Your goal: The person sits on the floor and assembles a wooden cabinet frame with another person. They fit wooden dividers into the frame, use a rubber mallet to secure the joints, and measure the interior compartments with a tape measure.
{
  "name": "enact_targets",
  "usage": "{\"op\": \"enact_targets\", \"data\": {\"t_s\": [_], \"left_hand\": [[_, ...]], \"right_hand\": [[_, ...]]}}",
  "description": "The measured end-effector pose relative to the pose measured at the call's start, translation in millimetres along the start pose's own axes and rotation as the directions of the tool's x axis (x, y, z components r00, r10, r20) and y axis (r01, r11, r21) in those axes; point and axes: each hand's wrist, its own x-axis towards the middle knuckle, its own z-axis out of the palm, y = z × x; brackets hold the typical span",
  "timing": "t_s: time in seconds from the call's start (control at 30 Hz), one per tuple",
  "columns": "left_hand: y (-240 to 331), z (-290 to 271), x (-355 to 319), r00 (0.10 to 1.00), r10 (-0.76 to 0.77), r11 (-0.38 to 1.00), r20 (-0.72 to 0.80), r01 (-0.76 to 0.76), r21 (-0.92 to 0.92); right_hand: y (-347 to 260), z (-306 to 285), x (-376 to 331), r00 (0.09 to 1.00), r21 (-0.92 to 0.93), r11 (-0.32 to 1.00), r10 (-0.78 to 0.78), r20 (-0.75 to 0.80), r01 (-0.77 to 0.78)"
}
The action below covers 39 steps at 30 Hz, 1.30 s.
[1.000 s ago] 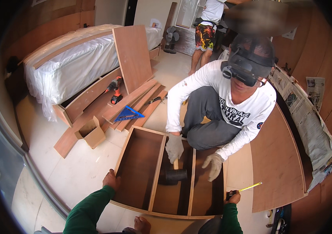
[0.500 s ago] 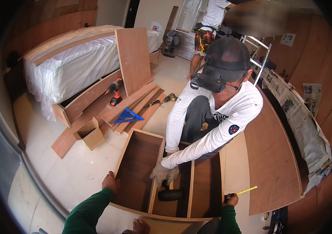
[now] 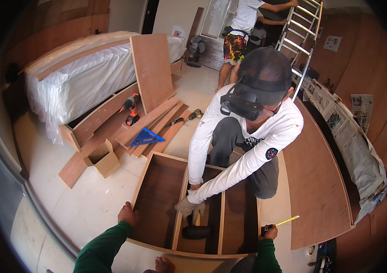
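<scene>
A wooden cabinet frame (image 3: 140, 189) with three compartments lies flat on the floor in front of me. My left hand (image 3: 127, 214), in a green sleeve, grips its left side wall. My right hand (image 3: 270, 232) rests at the frame's right corner and holds a tape measure (image 3: 289, 221) with a short yellow blade sticking out. A co-worker in a white long-sleeved shirt (image 3: 248, 145) crouches over the far side. Their gloved hands (image 3: 190, 207) meet on the handle of a black mallet (image 3: 196, 232) in the middle compartment.
A large plywood panel (image 3: 316, 182) lies to the right, with newspapers (image 3: 357, 136) beyond it. On the left are a plastic-wrapped bed (image 3: 75, 86), leaning boards (image 3: 152, 73), a blue triangular square (image 3: 147, 136), a cardboard box (image 3: 102, 157) and drills (image 3: 131, 107). Another person stands by a ladder (image 3: 302, 32) at the back.
The co-worker has bent forward and lowered their head, bringing both gloved hands together onto the mallet in the middle compartment. My two hands have stayed where they were.
</scene>
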Motion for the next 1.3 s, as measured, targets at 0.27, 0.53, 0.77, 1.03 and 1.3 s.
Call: {"op": "enact_targets", "data": {"t_s": [0.27, 0.53, 0.77, 1.03, 1.3], "left_hand": [[-3.6, 3.7, 1.3, 1.0, 0.019, 1.0, -0.009, -0.019, -0.01], [-0.1, 3.2, -2.2, 1.0, 0.027, 1.0, -0.009, -0.027, -0.016], [-3.8, 4.2, 0.2, 0.999, 0.028, 0.999, -0.022, -0.029, -0.02], [-3.3, 5.5, -0.3, 0.999, 0.036, 0.999, -0.008, -0.036, -0.013], [-4.6, 13.6, -2.4, 0.999, 0.031, 0.999, -0.029, -0.031, -0.024]], "right_hand": [[3.4, -3.3, 5.4, 0.999, 0.001, 1.0, -0.019, 0.03, 0.019], [0.6, -6.3, 6.1, 0.999, -0.002, 1.0, -0.023, 0.044, 0.023], [3.4, -4.6, 6.3, 0.999, -0.011, 1.0, -0.002, 0.048, 0.003], [6.7, -4.5, 5.5, 0.999, 0.007, 1.0, 0.008, 0.033, -0.008], [4.0, -9.0, 6.6, 0.999, -0.015, 1.0, 0.006, 0.034, -0.005]]}}
